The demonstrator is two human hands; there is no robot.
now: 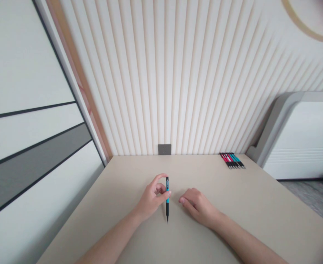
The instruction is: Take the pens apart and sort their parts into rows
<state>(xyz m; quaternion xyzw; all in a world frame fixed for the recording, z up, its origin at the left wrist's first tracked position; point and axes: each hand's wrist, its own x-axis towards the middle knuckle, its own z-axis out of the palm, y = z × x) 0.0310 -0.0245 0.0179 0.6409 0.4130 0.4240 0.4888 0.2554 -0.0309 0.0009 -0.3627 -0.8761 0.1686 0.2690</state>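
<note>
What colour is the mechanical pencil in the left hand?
The mechanical pencil is turquoise and black in the head view.

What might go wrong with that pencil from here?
The blue-and-black mechanical pencil, pinched only by the fingertips of the left hand, could slip and fall. Its thin tip points down at the beige desk and might snap if pressed. The right hand, lying close by, could knock it.

I see a bright, evenly lit picture, without strong glare.

Only a faint, soft shadow lies on the surface (249,205) beside the right hand (198,207); the ribbed wall (161,73) leans strongly from wide-lens distortion, and the right corners go dark and blurred.
</note>
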